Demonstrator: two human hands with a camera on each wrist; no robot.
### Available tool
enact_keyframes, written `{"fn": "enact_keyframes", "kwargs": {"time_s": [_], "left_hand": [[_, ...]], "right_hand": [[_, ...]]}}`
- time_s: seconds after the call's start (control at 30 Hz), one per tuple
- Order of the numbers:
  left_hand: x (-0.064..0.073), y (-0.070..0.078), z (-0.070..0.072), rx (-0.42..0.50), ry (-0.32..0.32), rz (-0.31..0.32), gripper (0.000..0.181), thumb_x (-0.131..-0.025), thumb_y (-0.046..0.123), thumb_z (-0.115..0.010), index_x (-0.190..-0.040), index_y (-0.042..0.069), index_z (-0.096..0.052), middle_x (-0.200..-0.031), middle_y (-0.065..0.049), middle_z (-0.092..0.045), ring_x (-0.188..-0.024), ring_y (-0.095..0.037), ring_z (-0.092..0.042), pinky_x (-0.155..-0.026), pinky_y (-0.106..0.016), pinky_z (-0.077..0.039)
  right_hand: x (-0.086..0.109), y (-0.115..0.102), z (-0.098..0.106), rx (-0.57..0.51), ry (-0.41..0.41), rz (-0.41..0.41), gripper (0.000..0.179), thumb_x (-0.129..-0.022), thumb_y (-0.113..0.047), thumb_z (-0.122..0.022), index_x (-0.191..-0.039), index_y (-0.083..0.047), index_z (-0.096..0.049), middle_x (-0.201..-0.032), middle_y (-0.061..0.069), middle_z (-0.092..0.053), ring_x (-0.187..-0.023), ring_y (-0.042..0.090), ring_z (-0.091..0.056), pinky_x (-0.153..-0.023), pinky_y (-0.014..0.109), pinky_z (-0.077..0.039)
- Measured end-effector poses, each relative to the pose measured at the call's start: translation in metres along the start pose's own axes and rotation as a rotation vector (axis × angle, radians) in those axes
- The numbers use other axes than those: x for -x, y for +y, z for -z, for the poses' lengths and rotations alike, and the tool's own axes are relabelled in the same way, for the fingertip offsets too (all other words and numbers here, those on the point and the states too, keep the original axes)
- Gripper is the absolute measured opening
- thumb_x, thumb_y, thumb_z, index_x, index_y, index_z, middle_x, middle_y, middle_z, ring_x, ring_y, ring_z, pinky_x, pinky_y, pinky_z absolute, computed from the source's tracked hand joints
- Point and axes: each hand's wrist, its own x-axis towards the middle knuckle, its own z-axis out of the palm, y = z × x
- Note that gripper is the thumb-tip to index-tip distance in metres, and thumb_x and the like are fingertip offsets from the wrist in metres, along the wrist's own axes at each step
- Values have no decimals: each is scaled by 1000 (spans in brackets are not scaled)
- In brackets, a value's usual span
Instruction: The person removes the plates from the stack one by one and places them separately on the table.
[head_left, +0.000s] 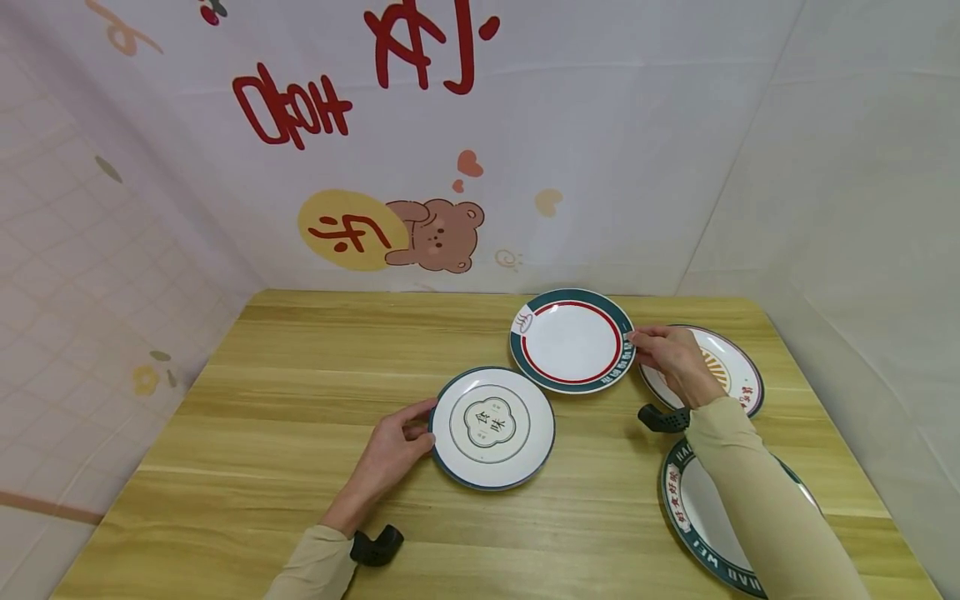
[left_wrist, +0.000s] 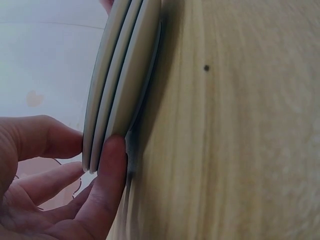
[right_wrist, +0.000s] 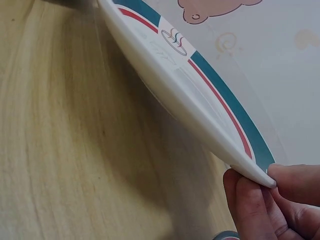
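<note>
A stack of plates [head_left: 492,428], white with a thin blue rim and a flower-shaped emblem on top, is at the table's middle. My left hand [head_left: 393,446] holds its left edge; three stacked rims [left_wrist: 107,95] show between the fingers in the left wrist view. My right hand [head_left: 675,358] pinches the right rim of a white plate [head_left: 572,342] with a green border and red ring, behind the stack. In the right wrist view that plate [right_wrist: 200,120] is raised off the wood, thumb above and fingers beneath.
At the right lie a plate with a yellow sunburst [head_left: 738,371], partly behind my right hand, and a larger green-rimmed plate [head_left: 701,517], partly under my right forearm. The wooden table [head_left: 300,358] meets a printed cloth wall [head_left: 615,167] at the back.
</note>
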Motion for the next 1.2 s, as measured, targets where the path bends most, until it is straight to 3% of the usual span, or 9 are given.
{"fn": "enact_keyframes", "kwargs": {"time_s": [0.2,0.4,0.7,0.87,1.2], "left_hand": [[0,0,-1,2,-2,11,50,-93,-1,-68,-143,4,-61,-128,-16,-67,-101,-22,-70,-85,-35,-60],[0,1,-2,9,2,15,50,-93,-1,-67,-143,3,-61,-128,-16,-67,-101,-22,-70,-84,-34,-60],[0,1,-2,20,1,14,51,-93,-2,-67,-143,3,-61,-129,-16,-67,-102,-23,-70,-85,-33,-59],[0,1,-2,32,0,12,51,-93,-2,-66,-143,3,-61,-129,-16,-67,-102,-22,-70,-82,-29,-58],[0,2,-2,23,-2,18,52,-94,-2,-66,-144,3,-60,-132,-18,-66,-103,-22,-69,-85,-32,-59]], "right_hand": [[0,2,2,17,9,-18,54,-105,-14,-60,-148,15,-43,-109,3,-64,-86,2,-66,-85,21,-59],[-2,4,1,23,12,-16,53,-105,-13,-61,-146,16,-45,-105,1,-66,-85,1,-66,-84,21,-59],[1,6,-2,212,37,86,47,-106,-14,-59,-141,17,-52,-133,30,-57,-85,-2,-64,-84,20,-58],[5,4,-6,278,48,103,44,-106,-15,-57,-139,16,-55,-134,31,-58,-88,-1,-63,-88,24,-58],[10,2,-6,243,62,124,42,-109,-13,-48,-135,20,-54,-129,35,-62,-88,4,-69,-85,23,-59]]}}
